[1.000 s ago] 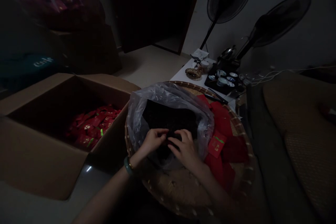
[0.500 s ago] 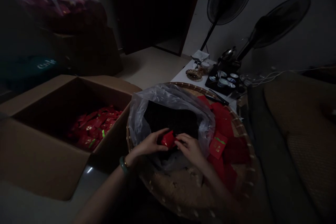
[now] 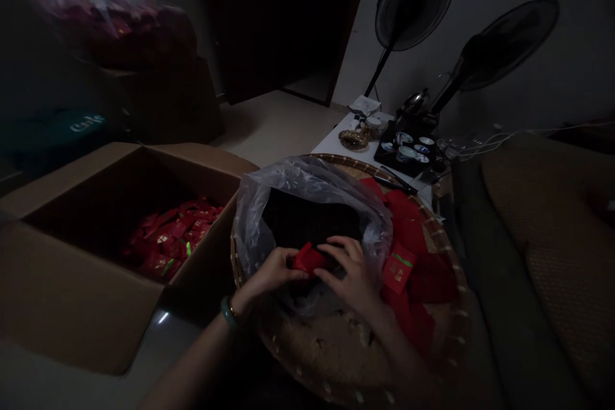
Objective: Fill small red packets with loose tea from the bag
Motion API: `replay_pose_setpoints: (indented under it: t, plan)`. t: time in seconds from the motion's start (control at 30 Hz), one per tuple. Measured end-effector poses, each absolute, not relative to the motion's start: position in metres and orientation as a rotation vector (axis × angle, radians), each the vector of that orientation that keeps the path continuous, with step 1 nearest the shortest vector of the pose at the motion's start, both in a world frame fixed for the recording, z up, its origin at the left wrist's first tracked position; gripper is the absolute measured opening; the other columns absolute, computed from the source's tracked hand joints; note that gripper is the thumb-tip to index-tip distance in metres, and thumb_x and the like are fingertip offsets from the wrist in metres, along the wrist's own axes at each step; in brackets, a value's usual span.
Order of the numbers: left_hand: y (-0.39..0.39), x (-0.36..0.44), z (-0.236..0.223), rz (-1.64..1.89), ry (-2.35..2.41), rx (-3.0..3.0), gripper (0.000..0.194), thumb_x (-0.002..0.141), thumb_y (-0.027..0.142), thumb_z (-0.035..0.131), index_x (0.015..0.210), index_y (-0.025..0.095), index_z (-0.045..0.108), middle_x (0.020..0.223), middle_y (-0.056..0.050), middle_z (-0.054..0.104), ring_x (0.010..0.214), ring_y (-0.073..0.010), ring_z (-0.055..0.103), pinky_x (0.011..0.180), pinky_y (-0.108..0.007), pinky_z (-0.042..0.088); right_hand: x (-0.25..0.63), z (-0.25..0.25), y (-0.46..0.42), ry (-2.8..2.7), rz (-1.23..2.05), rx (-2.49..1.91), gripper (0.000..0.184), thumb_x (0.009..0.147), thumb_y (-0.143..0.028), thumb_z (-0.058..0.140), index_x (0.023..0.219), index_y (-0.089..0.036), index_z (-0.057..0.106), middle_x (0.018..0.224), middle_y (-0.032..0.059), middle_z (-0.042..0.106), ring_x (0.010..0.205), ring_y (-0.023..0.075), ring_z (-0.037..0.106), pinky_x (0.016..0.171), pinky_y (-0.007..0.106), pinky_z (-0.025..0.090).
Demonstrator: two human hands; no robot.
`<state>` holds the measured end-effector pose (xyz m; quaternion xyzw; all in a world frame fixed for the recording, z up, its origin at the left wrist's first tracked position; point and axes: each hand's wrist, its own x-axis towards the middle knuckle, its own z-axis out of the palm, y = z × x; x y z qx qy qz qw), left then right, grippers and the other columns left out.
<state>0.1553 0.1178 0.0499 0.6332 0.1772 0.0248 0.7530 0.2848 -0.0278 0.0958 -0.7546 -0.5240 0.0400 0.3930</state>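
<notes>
Over the open plastic bag (image 3: pixel 254 218), I have a small red packet (image 3: pixel 307 259) between my hands. My left hand (image 3: pixel 275 269), with a green bangle at the wrist, pinches the packet's left side between thumb and fingers. At its right side, my right hand (image 3: pixel 348 269) has its thumb and curved fingers around the edge. What fills the bag is a dark mass (image 3: pixel 312 214) whose kind I cannot make out. The bag sits in a round woven bamboo tray (image 3: pixel 331 349). Flat red packets (image 3: pixel 400 267) lie to the right of it, one with gold print and a green strip.
A cardboard box (image 3: pixel 86 285) stands open at left, with many red packets (image 3: pixel 180 230) inside. Behind the tray, a low white table (image 3: pixel 331 138) carries a dark tea tray with several cups (image 3: pixel 407 154). Two standing fans (image 3: pixel 416 3) are at the back wall.
My right hand's fingers have opened wider and spread around the packet's right side. The packet has tilted and sits slightly lower in my left hand.
</notes>
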Motion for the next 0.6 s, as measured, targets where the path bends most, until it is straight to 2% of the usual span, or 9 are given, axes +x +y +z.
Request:
replay_pose_setpoints:
  t: [0.07,0.13,0.2,0.27,0.37,0.5,0.6]
  plan:
    - [0.115,0.155,0.052,0.056,0.347,1.424,0.035,0.058,0.023,0.074,0.089,0.01,0.065,0.076,-0.001,0.066,0.065,-0.0115,0.055,0.064,-0.02,0.044,0.279,0.094,-0.022,-1.361,0.111,-1.891,0.017,0.079,-0.035,0.059,0.087,-0.023,0.066,0.093,0.0064,0.059,0.092,0.0207,0.052,0.081,0.035,0.044]
    - [0.114,0.153,0.055,0.031,0.318,1.463,0.036,0.057,0.022,0.074,0.091,0.011,0.065,0.078,-0.001,0.066,0.067,-0.012,0.056,0.066,-0.02,0.044,0.281,0.091,-0.018,-1.281,0.13,-1.889,0.02,0.083,-0.034,0.054,0.073,-0.021,0.064,0.076,0.0043,0.059,0.079,0.0182,0.053,0.073,0.031,0.044]
    - [0.115,0.15,0.057,-0.03,0.337,1.482,0.03,0.059,0.024,0.072,0.085,0.011,0.067,0.074,-0.001,0.066,0.063,-0.0121,0.056,0.062,-0.02,0.043,0.286,0.086,-0.016,-1.169,0.174,-1.892,0.024,0.084,-0.035,0.052,0.069,-0.02,0.062,0.068,0.0026,0.058,0.071,0.0163,0.053,0.066,0.028,0.043]
    - [0.117,0.147,0.057,-0.099,0.376,1.494,0.024,0.061,0.026,0.07,0.079,0.01,0.068,0.066,-0.002,0.065,0.057,-0.0115,0.054,0.057,-0.02,0.042,0.292,0.082,-0.016,-1.091,0.225,-1.9,0.024,0.083,-0.036,0.052,0.071,-0.019,0.063,0.069,0.0021,0.058,0.068,0.0151,0.053,0.061,0.026,0.042]
    - [0.118,0.145,0.058,-0.125,0.398,1.5,0.024,0.061,0.023,0.069,0.081,0.01,0.068,0.065,-0.001,0.065,0.056,-0.0114,0.055,0.056,-0.019,0.041,0.296,0.078,-0.018,-1.081,0.298,-1.951,0.025,0.082,-0.039,0.053,0.076,-0.018,0.065,0.073,0.0029,0.059,0.067,0.0147,0.055,0.06,0.025,0.042]
    - [0.115,0.147,0.058,-0.083,0.354,1.529,0.032,0.061,0.019,0.069,0.092,0.012,0.067,0.078,-0.001,0.067,0.068,-0.0134,0.057,0.063,-0.02,0.043,0.297,0.075,-0.016,-1.173,0.474,-2.005,0.02,0.077,-0.037,0.06,0.078,-0.019,0.068,0.071,0.0026,0.062,0.067,0.0155,0.057,0.059,0.024,0.042]
    - [0.112,0.149,0.055,-0.02,0.337,1.532,0.041,0.062,0.019,0.07,0.101,0.013,0.064,0.09,-0.003,0.067,0.078,-0.0152,0.058,0.071,-0.021,0.044,0.298,0.075,-0.015,-1.211,0.571,-1.996,0.017,0.079,-0.031,0.058,0.076,-0.019,0.069,0.073,0.0027,0.064,0.067,0.015,0.058,0.061,0.024,0.042]
